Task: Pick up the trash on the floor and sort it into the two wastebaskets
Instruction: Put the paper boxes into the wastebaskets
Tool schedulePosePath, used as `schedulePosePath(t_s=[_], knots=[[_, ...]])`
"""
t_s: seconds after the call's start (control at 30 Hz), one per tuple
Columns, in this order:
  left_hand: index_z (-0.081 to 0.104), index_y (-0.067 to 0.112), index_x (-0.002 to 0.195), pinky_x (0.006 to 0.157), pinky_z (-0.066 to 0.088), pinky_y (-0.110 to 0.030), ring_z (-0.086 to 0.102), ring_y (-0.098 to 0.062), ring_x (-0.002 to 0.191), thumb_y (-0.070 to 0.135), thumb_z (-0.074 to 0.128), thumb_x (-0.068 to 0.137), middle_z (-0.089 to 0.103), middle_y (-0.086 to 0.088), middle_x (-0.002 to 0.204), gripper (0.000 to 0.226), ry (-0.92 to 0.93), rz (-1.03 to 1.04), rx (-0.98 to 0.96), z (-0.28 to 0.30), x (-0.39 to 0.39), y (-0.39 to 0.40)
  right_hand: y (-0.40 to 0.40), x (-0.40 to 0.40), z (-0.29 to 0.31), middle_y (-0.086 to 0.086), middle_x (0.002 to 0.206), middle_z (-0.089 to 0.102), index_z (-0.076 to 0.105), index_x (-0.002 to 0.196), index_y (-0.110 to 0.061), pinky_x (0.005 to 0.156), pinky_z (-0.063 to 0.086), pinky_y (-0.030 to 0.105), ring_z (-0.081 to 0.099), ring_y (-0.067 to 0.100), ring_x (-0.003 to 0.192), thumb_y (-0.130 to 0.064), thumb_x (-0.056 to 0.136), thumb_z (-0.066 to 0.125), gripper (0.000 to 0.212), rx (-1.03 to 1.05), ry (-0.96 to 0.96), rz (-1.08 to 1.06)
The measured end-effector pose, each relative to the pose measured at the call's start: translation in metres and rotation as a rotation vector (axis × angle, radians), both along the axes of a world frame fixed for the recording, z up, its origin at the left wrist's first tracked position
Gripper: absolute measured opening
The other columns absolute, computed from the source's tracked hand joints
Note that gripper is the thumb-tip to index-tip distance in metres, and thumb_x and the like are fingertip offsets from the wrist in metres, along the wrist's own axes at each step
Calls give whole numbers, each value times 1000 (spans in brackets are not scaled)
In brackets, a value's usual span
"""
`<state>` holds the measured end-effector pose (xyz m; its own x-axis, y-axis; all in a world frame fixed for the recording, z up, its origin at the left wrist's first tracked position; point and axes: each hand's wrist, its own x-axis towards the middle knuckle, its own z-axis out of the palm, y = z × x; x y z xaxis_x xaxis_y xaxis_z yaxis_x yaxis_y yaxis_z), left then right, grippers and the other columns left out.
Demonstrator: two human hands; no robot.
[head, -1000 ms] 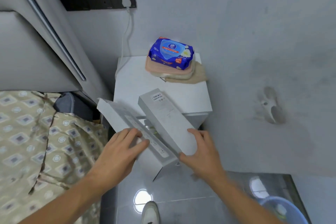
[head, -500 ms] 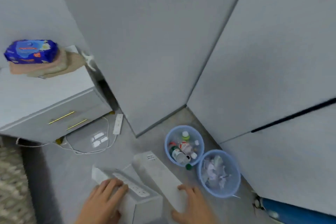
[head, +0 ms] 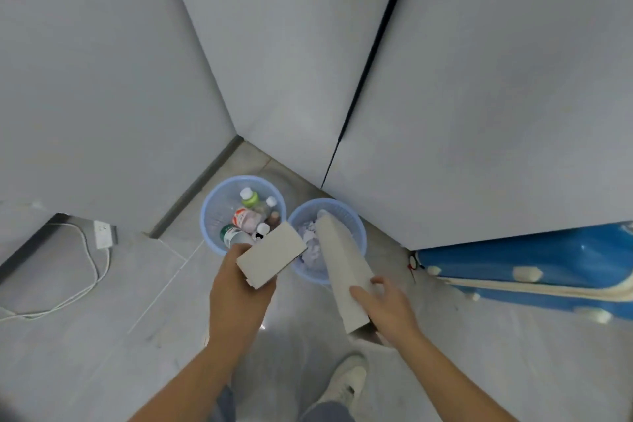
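Two pale blue wastebaskets stand side by side in the floor corner. The left wastebasket (head: 209, 216) holds several plastic bottles. The right wastebasket (head: 356, 228) holds crumpled paper. My left hand (head: 239, 288) grips one white box part (head: 272, 255), held above the gap between the two baskets. My right hand (head: 383, 308) holds the long white box part (head: 344, 267) by its near end, with the far end tilted down over the right wastebasket's opening.
A white power strip (head: 102, 233) with a trailing cable lies on the floor at the left by a dark edge. A blue suitcase (head: 534, 267) lies at the right against the wall. Grey walls close the corner behind the baskets. My shoe (head: 346, 384) is below.
The view has swung from the nightstand to the corner with the baskets. Both hands carried the two box parts along, separated them and brought them over the wastebaskets.
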<state>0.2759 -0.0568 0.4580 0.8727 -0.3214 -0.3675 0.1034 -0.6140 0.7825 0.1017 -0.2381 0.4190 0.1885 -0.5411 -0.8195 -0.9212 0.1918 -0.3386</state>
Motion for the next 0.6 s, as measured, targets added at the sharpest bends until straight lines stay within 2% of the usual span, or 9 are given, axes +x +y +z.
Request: schedulePosePath(t_s=[0.1, 0.17, 0.23, 0.3, 0.4, 0.47, 0.53, 0.6], knots=[[57, 35, 103, 65, 52, -30, 67, -7, 83, 8, 80, 75, 70, 12, 91, 45, 29, -126, -49, -45, 4, -6, -10, 17, -27, 3, 119, 63, 54, 118, -36, 89, 60, 46, 67, 24, 101, -77, 57, 63, 74, -9, -24, -122], [56, 35, 112, 71, 56, -37, 66, -10, 87, 7, 81, 73, 68, 11, 101, 55, 11, -266, -52, -78, 9, -8, -18, 30, -49, 4, 116, 64, 57, 117, -30, 78, 63, 42, 67, 26, 98, -70, 67, 67, 65, 23, -22, -190], [52, 34, 118, 72, 57, -42, 64, -11, 90, 6, 81, 71, 61, 14, 116, 62, -73, -438, -5, -107, 16, -13, -27, 40, -72, 5, 110, 67, 61, 113, -25, 64, 58, 34, 68, 25, 94, -61, 81, 67, 49, 54, -9, -206], [51, 31, 121, 68, 57, -43, 63, -14, 96, 10, 80, 73, 52, 18, 129, 60, -203, -634, 50, -131, 22, -23, -36, 49, -94, 6, 102, 71, 64, 109, -23, 60, 52, 29, 69, 24, 89, -58, 84, 64, 43, 72, 5, -209], [53, 26, 123, 66, 59, -40, 60, -14, 110, 18, 76, 81, 44, 17, 142, 49, -370, -865, 76, -167, 30, -33, -44, 59, -122, 7, 97, 74, 67, 106, -22, 63, 56, 31, 71, 25, 86, -57, 82, 62, 43, 114, 11, -230], [52, 26, 127, 65, 59, -39, 56, -15, 116, 21, 74, 85, 42, 14, 146, 48, -440, -996, 103, -190, 35, -37, -50, 61, -139, 8, 94, 77, 70, 104, -20, 77, 64, 45, 73, 27, 87, -58, 79, 62, 46, 142, 23, -252], [50, 28, 129, 62, 59, -41, 56, -17, 115, 23, 72, 88, 43, 12, 146, 47, -463, -1086, 138, -210, 43, -39, -56, 63, -153, 8, 89, 79, 74, 102, -17, 84, 62, 57, 74, 29, 88, -55, 79, 64, 45, 191, 25, -269], [49, 30, 129, 62, 59, -43, 59, -19, 112, 24, 71, 88, 44, 12, 144, 47, -440, -1121, 158, -225, 54, -39, -60, 65, -162, 10, 90, 78, 73, 105, -15, 86, 61, 59, 74, 30, 89, -49, 85, 64, 40, 246, 22, -256]])
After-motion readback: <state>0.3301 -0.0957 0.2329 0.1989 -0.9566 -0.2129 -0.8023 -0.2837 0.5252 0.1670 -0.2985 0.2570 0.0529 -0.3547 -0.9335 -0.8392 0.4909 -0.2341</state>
